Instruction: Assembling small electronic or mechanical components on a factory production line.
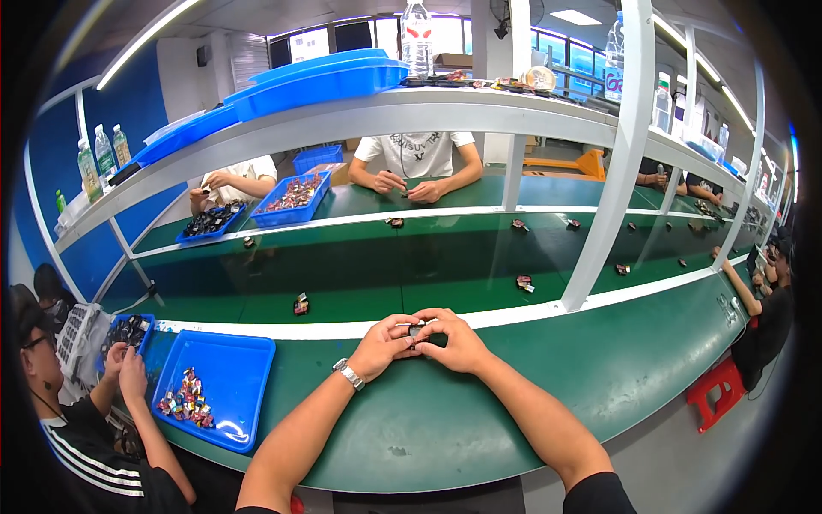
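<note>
Both my hands meet over the green worktop, beside the white rail of the conveyor. My left hand (382, 345), with a silver watch (348, 374) on its wrist, is closed on one side of a small black part (415, 332). From the other side my right hand (455, 343) pinches the same part between thumb and fingers. The fingers cover most of it, so its exact kind cannot be made out. To the left of my forearm lies a blue tray (261, 364) with a pile of small red, gold and black components (187, 401) in it.
Beyond the white rail (505, 317), a green conveyor belt (342, 274) carries several small parts. A white post (610, 171) and an overhead shelf (479, 107) with blue trays and bottles stand ahead. Co-workers sit at left (94, 445), opposite (419, 158) and far right.
</note>
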Action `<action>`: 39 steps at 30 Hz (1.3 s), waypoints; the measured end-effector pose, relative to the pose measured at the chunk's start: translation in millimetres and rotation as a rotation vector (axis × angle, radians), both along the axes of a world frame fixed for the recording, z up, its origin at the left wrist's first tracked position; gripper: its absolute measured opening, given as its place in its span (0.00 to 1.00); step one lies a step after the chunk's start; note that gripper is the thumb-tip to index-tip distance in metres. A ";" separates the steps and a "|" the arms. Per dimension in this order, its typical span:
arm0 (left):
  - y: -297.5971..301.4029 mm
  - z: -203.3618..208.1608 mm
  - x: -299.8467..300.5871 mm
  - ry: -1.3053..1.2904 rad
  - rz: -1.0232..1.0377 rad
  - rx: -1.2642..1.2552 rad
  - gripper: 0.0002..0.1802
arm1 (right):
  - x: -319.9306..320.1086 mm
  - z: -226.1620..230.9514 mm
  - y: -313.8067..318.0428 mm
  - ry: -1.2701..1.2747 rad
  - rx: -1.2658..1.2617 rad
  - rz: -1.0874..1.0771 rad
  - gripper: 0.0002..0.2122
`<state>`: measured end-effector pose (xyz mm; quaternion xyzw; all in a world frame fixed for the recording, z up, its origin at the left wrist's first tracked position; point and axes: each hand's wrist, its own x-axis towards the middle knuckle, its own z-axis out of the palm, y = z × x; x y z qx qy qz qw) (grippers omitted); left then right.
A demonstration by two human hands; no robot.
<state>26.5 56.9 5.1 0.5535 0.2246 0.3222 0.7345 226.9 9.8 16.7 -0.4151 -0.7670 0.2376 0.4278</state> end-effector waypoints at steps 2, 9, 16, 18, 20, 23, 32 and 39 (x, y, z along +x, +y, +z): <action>-1.4 -0.2 0.1 0.001 0.016 -0.007 0.19 | -0.9 -1.3 -0.7 -0.009 0.007 -0.029 0.04; 0.0 -0.5 -1.4 -0.078 0.033 -0.047 0.19 | -11.3 -2.5 -3.1 -0.054 0.133 -0.203 0.06; 0.3 -2.1 -1.4 -0.118 0.011 -0.042 0.18 | -15.9 -5.3 -2.8 -0.028 0.159 -0.229 0.06; 0.7 -3.1 -1.0 -0.132 0.017 -0.060 0.17 | -16.4 -6.0 -3.1 0.006 0.127 -0.225 0.06; 0.3 -2.0 -0.4 -0.138 0.014 -0.062 0.17 | -15.8 -6.3 -2.6 0.020 0.106 -0.224 0.06; 0.6 -2.0 0.1 -0.145 0.012 -0.065 0.17 | -15.4 -6.7 -2.3 0.049 0.069 -0.212 0.06; 0.0 -3.4 0.3 -0.135 0.027 -0.060 0.16 | -16.5 -8.4 -1.2 0.066 0.039 -0.202 0.07; 3.3 -6.8 -0.8 -0.111 0.058 -0.002 0.17 | -17.8 -4.8 -3.5 0.005 0.117 -0.195 0.07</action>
